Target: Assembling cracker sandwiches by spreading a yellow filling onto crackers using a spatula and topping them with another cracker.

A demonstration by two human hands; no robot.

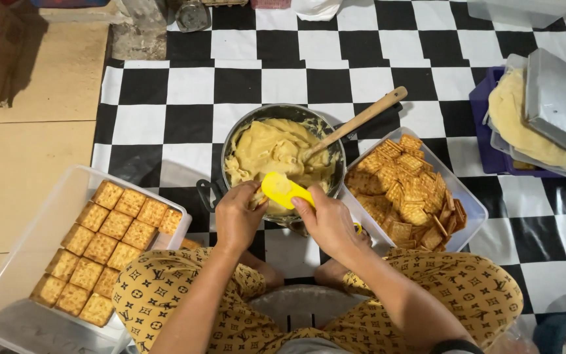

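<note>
Here the person sits on the floor, knees apart, with a metal pot (283, 118) set directly ahead on a black-and-white checkered mat (165, 85). The position keeps every container within arm's reach. The pot holds a thick pale-yellow cream (273, 147) that fills most of it. A wooden spoon (355, 121) rests in the cream, handle leaning over the right rim, free of both hands.

The right hand (329, 223) is closed around the handle of a yellow spatula (283, 190), whose blade sits over the near edge of the pot. The left hand (237, 216) is raised just beside the blade, fingers curled and pinched together at the pot rim. It appears to grip a small item, possibly a cracker under the blade, but the fingers hide it, so this cannot be confirmed. The two hands are close together, meeting over the near rim, which keeps any drips inside the pot.

To the person's left, a clear plastic tub (8, 275) contains square crackers (109, 246) laid flat in neat rows, touching edge to edge. To the right, a clear rectangular tray (473, 216) holds loose crackers (407, 190) in an unordered heap, near the right hand.

Farther right, a purple crate (483, 131) carries a shallow container of similar cream (519, 118), partly covered by a tilted metal lid (561, 101).
</note>
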